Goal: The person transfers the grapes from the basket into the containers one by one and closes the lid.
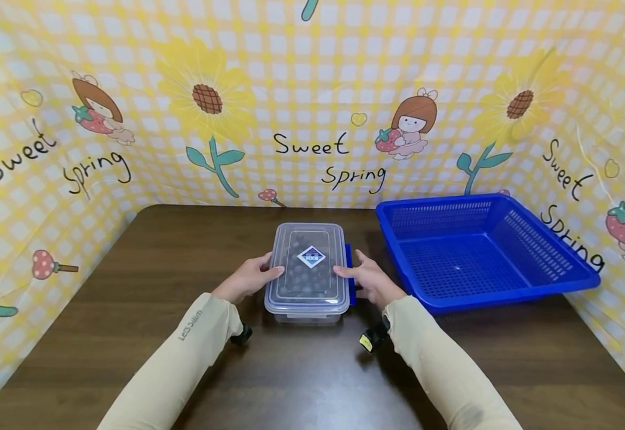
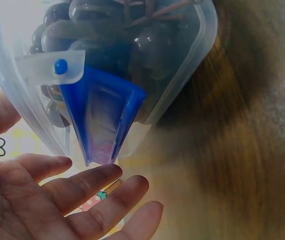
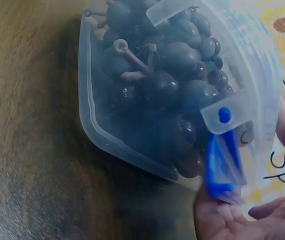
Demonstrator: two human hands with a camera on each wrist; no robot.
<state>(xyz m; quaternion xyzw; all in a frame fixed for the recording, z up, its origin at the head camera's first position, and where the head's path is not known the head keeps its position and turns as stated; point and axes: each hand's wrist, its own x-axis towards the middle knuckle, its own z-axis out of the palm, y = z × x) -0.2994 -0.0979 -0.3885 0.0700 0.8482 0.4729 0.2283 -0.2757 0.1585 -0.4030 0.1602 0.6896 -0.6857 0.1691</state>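
Observation:
A clear plastic food container [image 1: 297,319] with its lid [image 1: 312,286] on stands between my hands, dark grapes [image 3: 175,57] showing through its wall. My left hand [image 1: 248,278] is at its left side, thumb on the lid's edge. In the left wrist view its fairly straight fingers reach the lower end of a blue clip [image 2: 102,110], which slants outward from the wall. My right hand [image 1: 371,276] has its thumb on the lid's right edge. Its fingers are spread beside the other blue clip [image 3: 220,165], one fingertip touching that clip's lower end.
A blue plastic basket [image 1: 511,295] with perforated sides stands on the right of the brown wooden table [image 1: 145,298]. Yellow checked cloth [image 1: 301,71] with printed flowers surrounds the table at the back and sides.

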